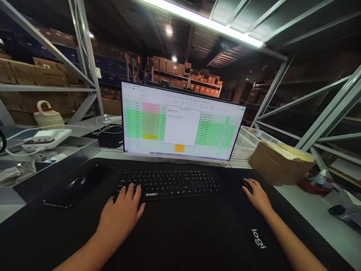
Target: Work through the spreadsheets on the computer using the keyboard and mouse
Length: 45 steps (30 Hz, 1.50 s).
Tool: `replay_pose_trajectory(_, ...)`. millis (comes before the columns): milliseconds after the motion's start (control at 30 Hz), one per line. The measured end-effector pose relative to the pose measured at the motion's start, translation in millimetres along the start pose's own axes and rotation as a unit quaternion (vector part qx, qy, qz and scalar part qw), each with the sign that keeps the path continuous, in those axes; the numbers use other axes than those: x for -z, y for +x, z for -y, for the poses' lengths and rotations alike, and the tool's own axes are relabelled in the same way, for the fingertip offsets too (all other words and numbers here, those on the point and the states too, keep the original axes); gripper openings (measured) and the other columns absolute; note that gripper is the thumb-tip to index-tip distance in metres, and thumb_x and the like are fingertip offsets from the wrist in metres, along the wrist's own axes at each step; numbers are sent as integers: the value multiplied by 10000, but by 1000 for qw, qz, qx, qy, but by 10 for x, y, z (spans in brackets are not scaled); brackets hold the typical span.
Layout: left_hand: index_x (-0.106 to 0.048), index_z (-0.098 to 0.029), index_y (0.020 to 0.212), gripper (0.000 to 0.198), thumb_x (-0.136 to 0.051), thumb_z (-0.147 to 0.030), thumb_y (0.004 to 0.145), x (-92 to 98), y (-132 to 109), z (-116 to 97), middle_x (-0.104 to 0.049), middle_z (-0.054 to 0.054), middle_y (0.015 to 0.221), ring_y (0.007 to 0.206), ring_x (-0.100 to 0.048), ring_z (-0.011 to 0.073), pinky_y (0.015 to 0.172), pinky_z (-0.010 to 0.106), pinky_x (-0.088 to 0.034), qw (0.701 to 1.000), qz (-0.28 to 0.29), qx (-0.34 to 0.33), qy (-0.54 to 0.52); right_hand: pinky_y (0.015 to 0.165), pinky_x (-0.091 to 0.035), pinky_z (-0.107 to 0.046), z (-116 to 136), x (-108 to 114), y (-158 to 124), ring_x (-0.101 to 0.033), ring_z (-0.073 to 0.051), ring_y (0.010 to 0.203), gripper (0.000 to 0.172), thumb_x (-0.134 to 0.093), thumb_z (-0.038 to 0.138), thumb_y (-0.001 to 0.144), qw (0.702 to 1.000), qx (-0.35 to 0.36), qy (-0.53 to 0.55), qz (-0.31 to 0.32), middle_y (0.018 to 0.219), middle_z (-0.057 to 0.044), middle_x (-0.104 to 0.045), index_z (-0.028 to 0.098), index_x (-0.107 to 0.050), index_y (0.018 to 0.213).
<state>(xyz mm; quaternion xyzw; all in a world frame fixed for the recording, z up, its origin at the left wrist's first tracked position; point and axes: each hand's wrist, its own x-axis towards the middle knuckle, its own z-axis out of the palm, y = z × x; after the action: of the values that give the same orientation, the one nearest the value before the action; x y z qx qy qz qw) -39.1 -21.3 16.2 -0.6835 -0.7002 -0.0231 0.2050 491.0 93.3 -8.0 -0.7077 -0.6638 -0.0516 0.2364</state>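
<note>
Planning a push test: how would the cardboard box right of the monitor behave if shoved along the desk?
The box has a flat base on the desk, so it would probably slide rather than roll. It looks low and wide, so tipping seems unlikely. Its flaps are open over loose contents, so the walls may flex and the contents may shift.
</note>
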Motion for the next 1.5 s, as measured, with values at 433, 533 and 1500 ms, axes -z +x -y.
replay_pose_trajectory(433, -496, -77, 1414, 554, -277, -290, 952, -5, 8, 11, -498, 241, 1490, 1337, -516, 385, 955, 538, -515, 1000, -9, 2, 14, 1061, -477, -417, 1, -27, 19, -560, -227, 1286, 482, -417, 498, 922, 1000, 1, 21, -8, 1438, -62, -528, 302, -584, 1330)
replay_pose_trajectory(533, -495, -82, 1417, 555, -281, -294, 951, 8, 1, 9, -501, 240, 1489, 1337, -519, 377, 963, 537, -513, 1000, -6, 6, 13, 1054, -482, -417, -19, -41, 21, -560, -227, 1284, 484, -416, 508, 924, 1000, 3, 18, -10, 1438, -67, -527, 301, -588, 1327)
replay_pose_trajectory(1500, -503, -60, 1407, 581, -260, -327, 952, -7, -12, 22, -504, 261, 1480, 1331, -516, 401, 948, 546, -510, 1000, -16, -13, 14, 1033, -464, -378, 69, 61, -65, -600, -220, 1189, 442, -444, 377, 885, 999, -18, -34, -22, 1346, -66, -561, 275, -591, 1290)
